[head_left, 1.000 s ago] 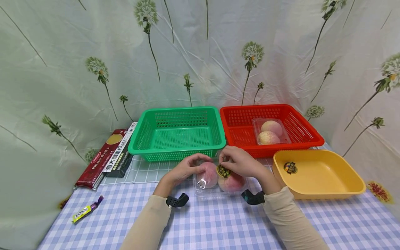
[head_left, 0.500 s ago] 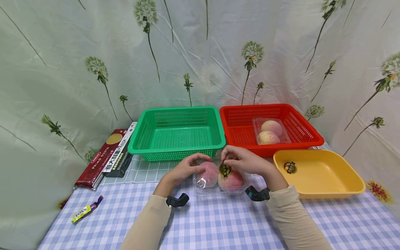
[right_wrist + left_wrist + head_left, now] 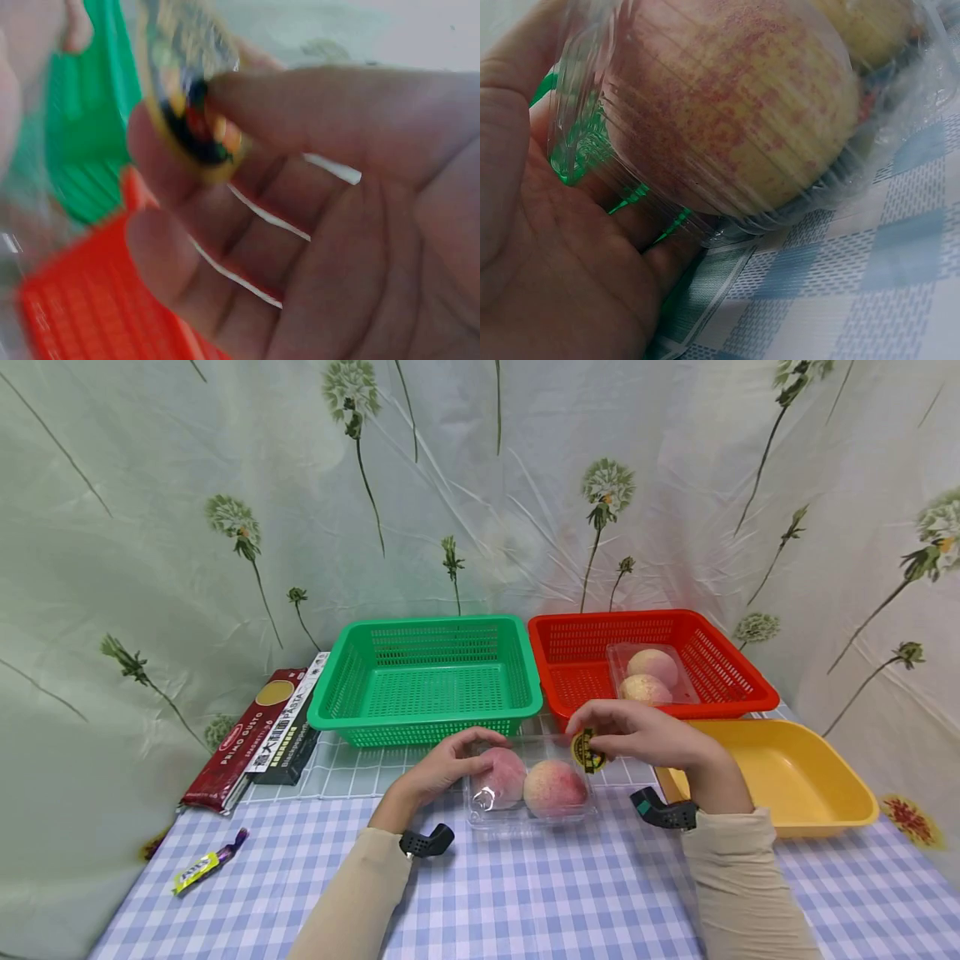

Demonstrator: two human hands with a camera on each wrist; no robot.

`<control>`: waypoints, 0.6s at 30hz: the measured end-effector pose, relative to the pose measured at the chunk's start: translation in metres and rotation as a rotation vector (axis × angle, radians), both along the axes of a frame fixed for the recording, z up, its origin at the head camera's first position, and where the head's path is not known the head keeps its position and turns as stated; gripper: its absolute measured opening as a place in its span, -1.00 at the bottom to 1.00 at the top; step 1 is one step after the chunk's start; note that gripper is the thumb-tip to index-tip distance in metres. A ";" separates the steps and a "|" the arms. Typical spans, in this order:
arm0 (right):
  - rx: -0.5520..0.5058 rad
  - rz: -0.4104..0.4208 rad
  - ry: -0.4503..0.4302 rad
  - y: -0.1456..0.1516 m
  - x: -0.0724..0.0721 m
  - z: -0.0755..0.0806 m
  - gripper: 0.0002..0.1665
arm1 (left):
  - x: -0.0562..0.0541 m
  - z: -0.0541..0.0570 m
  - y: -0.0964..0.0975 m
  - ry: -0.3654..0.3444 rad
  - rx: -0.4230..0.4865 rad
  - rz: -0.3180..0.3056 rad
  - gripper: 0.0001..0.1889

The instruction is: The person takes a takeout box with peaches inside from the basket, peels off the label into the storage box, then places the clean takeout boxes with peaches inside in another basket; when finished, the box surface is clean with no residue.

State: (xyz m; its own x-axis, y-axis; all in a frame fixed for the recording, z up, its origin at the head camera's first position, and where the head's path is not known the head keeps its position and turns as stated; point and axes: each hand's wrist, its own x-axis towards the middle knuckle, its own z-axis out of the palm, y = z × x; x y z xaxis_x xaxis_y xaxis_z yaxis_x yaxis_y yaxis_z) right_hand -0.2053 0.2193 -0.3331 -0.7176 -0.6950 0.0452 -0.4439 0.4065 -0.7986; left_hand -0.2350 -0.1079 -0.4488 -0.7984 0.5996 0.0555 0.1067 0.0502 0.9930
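Note:
A clear plastic fruit box (image 3: 480,817) with two pinkish peaches, a left peach (image 3: 501,779) and a right peach (image 3: 555,790), sits at the middle of the table. My left hand (image 3: 448,767) holds the box by its left side, thumb and fingers around its edge. In the left wrist view a peach (image 3: 735,105) shows through the crinkled clear plastic. Between thumb and fingertip, my right hand (image 3: 660,739) pinches a round black-and-gold sticker (image 3: 588,752), apart from the box at its right. The right wrist view shows the sticker (image 3: 191,127) blurred.
A green basket (image 3: 424,724) and a red basket (image 3: 573,689) stand behind. The red one bears another box of peaches (image 3: 649,677). A yellow tub (image 3: 787,777) with a partly hidden front is right. Pasta packs (image 3: 243,739) and a candy (image 3: 210,862) lie left.
The sticker has come away from the box lid, over the right peach, and moved right with my right hand. My left hand has stayed on the box.

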 end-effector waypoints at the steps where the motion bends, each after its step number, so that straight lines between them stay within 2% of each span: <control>1: -0.002 -0.027 0.032 0.007 0.000 0.001 -0.76 | 0.000 0.000 0.000 0.002 0.001 0.000 -0.59; 4: -0.001 -0.136 0.121 0.028 0.000 0.004 -0.76 | 0.000 0.000 -0.001 0.009 -0.011 0.006 -0.59; 7: 0.020 -0.245 0.160 0.046 0.002 0.005 -0.75 | 0.000 0.000 -0.001 0.012 -0.015 0.009 -0.59; 13: 0.094 -0.444 0.122 0.083 0.005 0.004 -0.71 | 0.000 -0.001 -0.002 0.000 -0.014 0.015 -0.59; 16: 0.161 -0.509 0.078 0.098 0.006 0.000 -0.68 | 0.001 -0.001 -0.002 -0.006 -0.014 0.015 -0.59; 18: 0.204 -0.524 0.031 0.108 0.005 -0.004 -0.68 | 0.002 -0.001 -0.003 -0.005 -0.014 0.017 -0.60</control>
State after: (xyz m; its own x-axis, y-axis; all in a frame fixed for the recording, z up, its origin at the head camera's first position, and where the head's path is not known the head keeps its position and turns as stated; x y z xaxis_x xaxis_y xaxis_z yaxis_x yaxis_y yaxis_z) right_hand -0.2003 0.3272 -0.3374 -0.9696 -0.2433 -0.0258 -0.1637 0.7236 -0.6705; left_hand -0.2334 -0.1105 -0.4495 -0.8085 0.5870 0.0426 0.1004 0.0662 0.9927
